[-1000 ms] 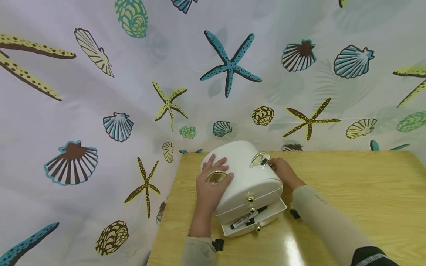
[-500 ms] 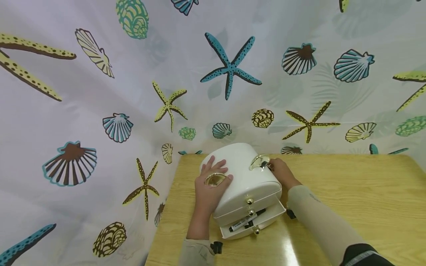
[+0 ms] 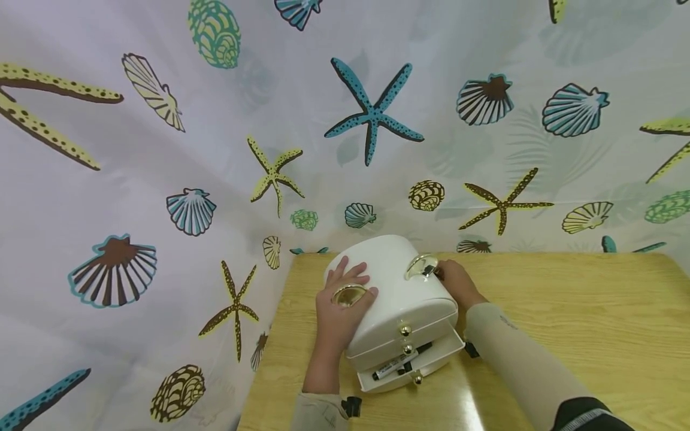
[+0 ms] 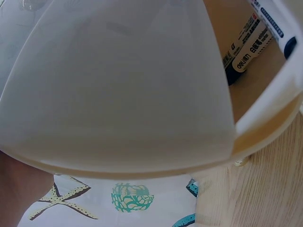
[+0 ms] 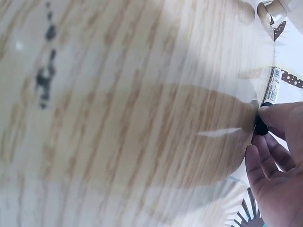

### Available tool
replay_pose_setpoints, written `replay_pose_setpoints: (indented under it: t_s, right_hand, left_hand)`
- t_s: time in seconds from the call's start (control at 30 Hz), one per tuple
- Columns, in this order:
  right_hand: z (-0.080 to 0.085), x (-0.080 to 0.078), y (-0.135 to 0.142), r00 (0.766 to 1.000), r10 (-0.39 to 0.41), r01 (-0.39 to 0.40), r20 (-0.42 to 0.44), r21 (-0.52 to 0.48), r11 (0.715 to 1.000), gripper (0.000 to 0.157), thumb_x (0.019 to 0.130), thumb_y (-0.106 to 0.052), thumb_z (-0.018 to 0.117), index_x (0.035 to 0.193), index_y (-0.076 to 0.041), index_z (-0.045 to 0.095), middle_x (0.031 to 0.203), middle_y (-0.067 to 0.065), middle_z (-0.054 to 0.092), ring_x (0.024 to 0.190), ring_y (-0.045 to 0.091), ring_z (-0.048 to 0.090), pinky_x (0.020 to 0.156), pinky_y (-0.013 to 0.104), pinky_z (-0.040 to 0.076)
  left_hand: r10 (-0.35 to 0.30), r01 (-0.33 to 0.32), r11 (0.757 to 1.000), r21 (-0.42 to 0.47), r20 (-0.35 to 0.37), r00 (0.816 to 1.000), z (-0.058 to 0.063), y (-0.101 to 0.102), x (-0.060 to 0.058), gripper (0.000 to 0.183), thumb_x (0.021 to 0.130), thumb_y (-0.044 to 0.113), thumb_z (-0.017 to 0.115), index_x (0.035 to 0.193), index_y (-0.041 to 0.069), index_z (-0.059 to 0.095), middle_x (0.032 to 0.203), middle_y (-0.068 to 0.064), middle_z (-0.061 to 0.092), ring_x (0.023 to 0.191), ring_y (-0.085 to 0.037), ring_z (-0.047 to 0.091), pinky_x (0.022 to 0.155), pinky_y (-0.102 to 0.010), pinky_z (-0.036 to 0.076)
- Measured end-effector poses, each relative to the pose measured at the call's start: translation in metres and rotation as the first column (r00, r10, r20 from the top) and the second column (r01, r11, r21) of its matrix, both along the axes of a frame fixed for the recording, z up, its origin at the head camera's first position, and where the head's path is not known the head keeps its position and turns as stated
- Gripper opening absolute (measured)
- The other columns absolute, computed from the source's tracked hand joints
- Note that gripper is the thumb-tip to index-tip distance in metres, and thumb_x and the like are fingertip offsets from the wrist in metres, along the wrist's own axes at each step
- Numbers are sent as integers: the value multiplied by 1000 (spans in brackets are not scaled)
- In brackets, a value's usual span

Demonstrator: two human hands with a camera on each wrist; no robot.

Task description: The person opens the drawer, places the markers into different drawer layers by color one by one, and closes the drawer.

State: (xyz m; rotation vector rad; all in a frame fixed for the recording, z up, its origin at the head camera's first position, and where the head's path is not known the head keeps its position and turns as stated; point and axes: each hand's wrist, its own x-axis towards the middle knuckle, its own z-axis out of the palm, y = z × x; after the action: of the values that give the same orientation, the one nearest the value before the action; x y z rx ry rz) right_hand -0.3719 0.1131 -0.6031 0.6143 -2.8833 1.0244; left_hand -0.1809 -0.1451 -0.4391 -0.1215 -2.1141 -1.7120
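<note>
A white drawer box [image 3: 377, 269] with gold knobs and handles sits at an angle on the table. My left hand [image 3: 341, 305] rests on its curved top with fingers spread, around the left gold handle [image 3: 350, 295]. The bottom drawer [image 3: 439, 353] is pulled out. Inside it lies a white marker [image 3: 393, 366] with a black cap; the left wrist view shows markers [image 4: 248, 49] there too. Beyond the box's right side, my right hand [image 3: 457, 280] pinches the black-capped end of another marker [image 5: 272, 90]; the box partly hides those fingertips in the head view.
The wooden table [image 3: 560, 317] extends to the right of the box. A cloth [image 3: 302, 90] printed with shells and starfish hangs behind and along the left. A second gold handle [image 3: 422, 267] stands up near my right hand.
Both hands keep nearly the same place on and beside the box. The whole scene sits slightly lower in the head view, and the drawer stays out.
</note>
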Motion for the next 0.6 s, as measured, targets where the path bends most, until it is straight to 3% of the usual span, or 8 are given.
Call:
replay_pose_setpoints:
  t_s: [0.27,0.6]
  right_hand:
    - [0,5,2,1000,-9,8,-13,-29,1000,17,92,-14,65,101,0,69,90,14,67,83,27,59,77,49,52]
    - [8,22,10,997,-60,65,47,-123,990,13,93,-6,62,103,1,67,98,18,68,88,31,64,77,49,55]
  left_hand:
    - [-11,11,1000,9,-3,1000,10,2,6,21,82,17,79,98,4,74,127,-8,68,145,-23,38,127,-44,7]
    - [18,-19,1000,-19,-16,1000,1,2,4,21,81,20,81,97,9,74,126,-2,69,145,-22,38,127,-47,8]
